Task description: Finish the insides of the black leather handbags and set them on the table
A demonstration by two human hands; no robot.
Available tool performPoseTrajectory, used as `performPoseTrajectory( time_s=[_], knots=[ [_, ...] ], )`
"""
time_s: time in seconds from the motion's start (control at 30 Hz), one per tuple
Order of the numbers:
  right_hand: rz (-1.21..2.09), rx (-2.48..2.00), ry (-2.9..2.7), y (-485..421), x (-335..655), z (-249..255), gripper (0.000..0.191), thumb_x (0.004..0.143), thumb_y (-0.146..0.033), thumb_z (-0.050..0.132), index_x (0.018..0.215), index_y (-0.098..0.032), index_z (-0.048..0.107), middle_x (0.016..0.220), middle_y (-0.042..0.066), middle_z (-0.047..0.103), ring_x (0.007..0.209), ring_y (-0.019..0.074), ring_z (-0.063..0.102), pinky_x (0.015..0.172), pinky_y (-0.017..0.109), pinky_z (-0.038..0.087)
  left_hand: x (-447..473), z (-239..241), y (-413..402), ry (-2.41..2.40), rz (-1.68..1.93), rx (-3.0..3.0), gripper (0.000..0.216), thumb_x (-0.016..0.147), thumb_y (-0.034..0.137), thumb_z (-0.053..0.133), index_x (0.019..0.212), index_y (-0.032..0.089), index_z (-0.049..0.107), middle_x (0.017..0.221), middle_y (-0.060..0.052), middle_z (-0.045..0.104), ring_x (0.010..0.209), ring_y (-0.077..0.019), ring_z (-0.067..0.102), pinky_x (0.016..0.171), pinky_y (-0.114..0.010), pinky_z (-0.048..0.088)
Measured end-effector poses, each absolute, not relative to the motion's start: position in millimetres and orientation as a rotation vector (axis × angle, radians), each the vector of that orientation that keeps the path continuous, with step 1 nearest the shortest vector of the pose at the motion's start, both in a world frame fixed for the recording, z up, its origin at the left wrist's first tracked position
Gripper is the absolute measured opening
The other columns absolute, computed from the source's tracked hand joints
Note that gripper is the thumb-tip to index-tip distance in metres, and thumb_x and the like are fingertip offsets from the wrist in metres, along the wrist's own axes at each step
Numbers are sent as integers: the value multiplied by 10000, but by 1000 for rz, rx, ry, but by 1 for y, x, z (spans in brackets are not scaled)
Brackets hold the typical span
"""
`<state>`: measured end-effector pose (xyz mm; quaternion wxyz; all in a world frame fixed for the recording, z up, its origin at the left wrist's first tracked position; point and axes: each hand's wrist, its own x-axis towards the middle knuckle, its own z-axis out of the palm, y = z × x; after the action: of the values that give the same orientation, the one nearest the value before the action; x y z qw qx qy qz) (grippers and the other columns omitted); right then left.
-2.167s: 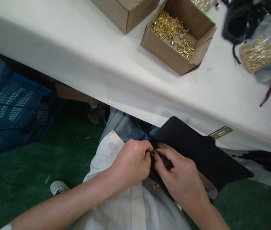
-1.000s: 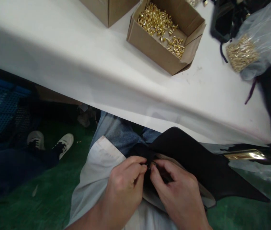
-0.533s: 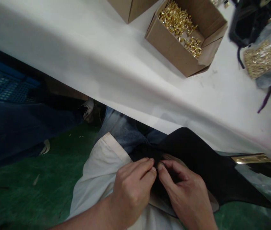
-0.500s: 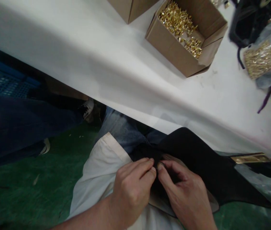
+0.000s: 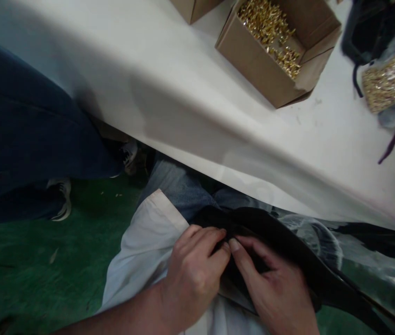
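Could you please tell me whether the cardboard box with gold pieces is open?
Open: small gold pieces lie uncovered inside the brown cardboard box.

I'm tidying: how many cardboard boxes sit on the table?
2: a box holding gold pieces; a second box left of it, cut off above. More may be hidden.

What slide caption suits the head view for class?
Left hand and right hand hold a black item over white cloth, beside a table bearing an open cardboard box of golden pieces.
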<state>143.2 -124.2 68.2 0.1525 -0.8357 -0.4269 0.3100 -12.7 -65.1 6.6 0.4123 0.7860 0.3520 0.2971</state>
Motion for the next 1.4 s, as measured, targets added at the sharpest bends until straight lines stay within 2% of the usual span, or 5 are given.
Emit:
performPoseTrajectory(
  time_s=[0.23, 0.47, 0.67, 0.83, 1.4],
  knots=[
    [796, -2385, -1388, -118, 143, 70, 290, 1051, -449, 625, 952, -297, 851, 823, -9, 859, 644, 193, 822, 593, 216, 649, -14, 9, -65, 892, 744, 1999, 303, 1133, 144, 502, 996, 162, 771, 1109, -91, 845, 973, -237, 817, 849, -415, 661],
    [908, -2397, -1276, -113, 143, 74, 299, 1041, -471, 639, 947, -289, 856, 785, -12, 847, 615, 186, 814, 541, 195, 630, -16, 9, -65, 885, 796, 1962, 273, 1098, 86, 521, 1059, 154, 782, 1152, -104, 865, 1025, -258, 843, 907, -408, 689],
    [1016, -2349, -1184, -103, 146, 75, 297, 1029, -442, 647, 978, -271, 885, 945, 19, 885, 820, 211, 854, 708, 226, 663, -14, 1, -61, 978, 798, 1685, 211, 998, 24, 658, 1022, 189, 788, 1076, -34, 880, 966, -186, 855, 906, -302, 699],
    [1117, -2355, -1056, -105, 142, 74, 216, 925, -333, 669, 953, -289, 879, 862, -26, 862, 733, 194, 816, 703, 256, 640, -18, 4, -57, 936, 767, 1623, 251, 962, 6, 648, 1039, 186, 804, 1094, -46, 875, 987, -161, 853, 921, -231, 693],
    [1036, -2486, -884, -118, 136, 62, 166, 920, -265, 696, 958, -282, 857, 882, 12, 856, 801, 247, 806, 688, 330, 567, -23, 4, -49, 1109, 456, 1317, 84, 905, 222, 814, 939, 283, 861, 1012, 21, 876, 900, -173, 858, 837, -246, 723]
  ],
)
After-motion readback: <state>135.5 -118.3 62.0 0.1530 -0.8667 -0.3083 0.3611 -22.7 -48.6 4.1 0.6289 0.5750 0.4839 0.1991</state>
